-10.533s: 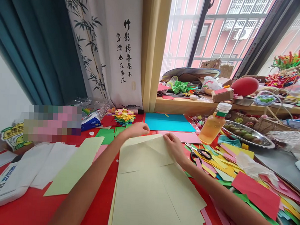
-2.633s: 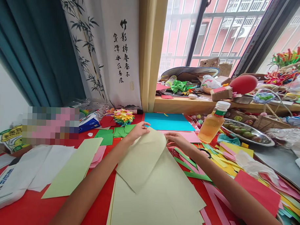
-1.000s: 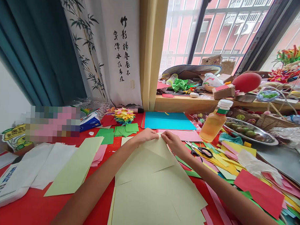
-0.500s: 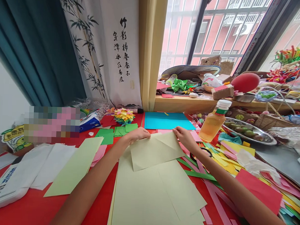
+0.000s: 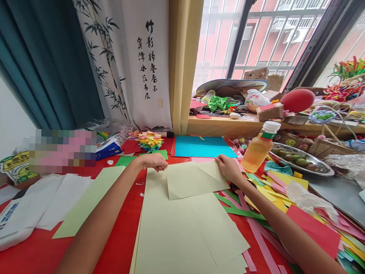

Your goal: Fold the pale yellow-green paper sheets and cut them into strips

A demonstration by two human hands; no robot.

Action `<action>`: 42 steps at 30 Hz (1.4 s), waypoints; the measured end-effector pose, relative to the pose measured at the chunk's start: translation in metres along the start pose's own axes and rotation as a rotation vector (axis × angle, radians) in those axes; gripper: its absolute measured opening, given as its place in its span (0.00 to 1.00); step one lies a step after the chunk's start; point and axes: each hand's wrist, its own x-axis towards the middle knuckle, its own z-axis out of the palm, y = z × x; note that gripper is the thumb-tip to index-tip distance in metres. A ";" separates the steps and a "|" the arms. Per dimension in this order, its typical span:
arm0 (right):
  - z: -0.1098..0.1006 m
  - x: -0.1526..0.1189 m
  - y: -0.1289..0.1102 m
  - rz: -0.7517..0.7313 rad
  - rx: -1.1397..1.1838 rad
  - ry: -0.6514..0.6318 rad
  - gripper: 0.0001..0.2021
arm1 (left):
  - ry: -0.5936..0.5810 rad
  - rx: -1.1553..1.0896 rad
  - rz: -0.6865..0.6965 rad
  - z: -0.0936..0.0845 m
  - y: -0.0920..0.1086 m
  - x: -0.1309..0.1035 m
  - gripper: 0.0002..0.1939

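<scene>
A pale green rectangular piece of paper [image 5: 195, 181] is lifted at its far edge over a stack of larger pale green sheets [image 5: 173, 236]. My right hand [image 5: 229, 167] pinches its far right corner. At the paper's far left corner is my left hand [image 5: 154, 161], its fingers closed together right beside the corner; whether they grip the edge is too small to tell. Black scissors [image 5: 233, 188] lie partly hidden under my right forearm. Another pale green strip [image 5: 87, 201] lies left of my left arm.
Blue paper [image 5: 200, 147] and a bottle [image 5: 259, 147] stand behind. Coloured scraps [image 5: 270, 192], a metal plate of green fruit [image 5: 301, 159] and red paper [image 5: 314, 227] are at right. A white tissue pack [image 5: 14, 223] lies at left; a folded paper ball [image 5: 150, 141] sits behind.
My left hand has moved left, away from where it held the paper's far edge. The paper and my right hand have shifted slightly right.
</scene>
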 end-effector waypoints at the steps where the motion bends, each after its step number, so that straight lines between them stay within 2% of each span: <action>1: 0.001 -0.001 0.000 0.003 -0.009 0.000 0.12 | 0.000 0.028 -0.022 -0.004 -0.001 -0.002 0.07; 5: 0.004 -0.003 -0.007 -0.004 -0.005 -0.007 0.13 | 0.060 0.119 -0.065 -0.018 -0.006 -0.007 0.07; 8: 0.007 -0.008 -0.026 -0.052 0.042 -0.042 0.12 | 0.096 0.132 -0.010 -0.017 -0.001 -0.008 0.07; 11: 0.015 -0.019 -0.053 -0.114 0.105 -0.096 0.12 | 0.096 0.123 0.105 0.003 0.012 -0.004 0.09; 14: 0.021 -0.033 -0.076 -0.163 0.170 -0.140 0.12 | 0.106 0.096 0.255 0.034 0.029 0.002 0.12; 16: 0.022 -0.039 -0.086 -0.178 0.210 -0.148 0.13 | 0.113 0.084 0.306 0.052 0.038 0.007 0.13; 18: 0.020 -0.042 -0.092 -0.176 0.247 -0.140 0.13 | 0.163 0.073 0.329 0.063 0.043 0.010 0.12; 20: 0.017 -0.043 -0.095 -0.168 0.275 -0.123 0.14 | 0.206 0.057 0.337 0.066 0.046 0.011 0.12; 26: 0.013 -0.045 -0.101 -0.149 0.270 -0.070 0.14 | 0.200 0.000 0.309 0.065 0.045 0.009 0.13; 31: 0.014 -0.043 -0.097 -0.161 0.223 -0.044 0.14 | 0.176 -0.044 0.275 0.069 0.043 0.011 0.11; 42: -0.007 -0.013 -0.056 -0.055 0.132 0.107 0.14 | 0.137 -0.096 0.189 0.057 0.042 0.004 0.10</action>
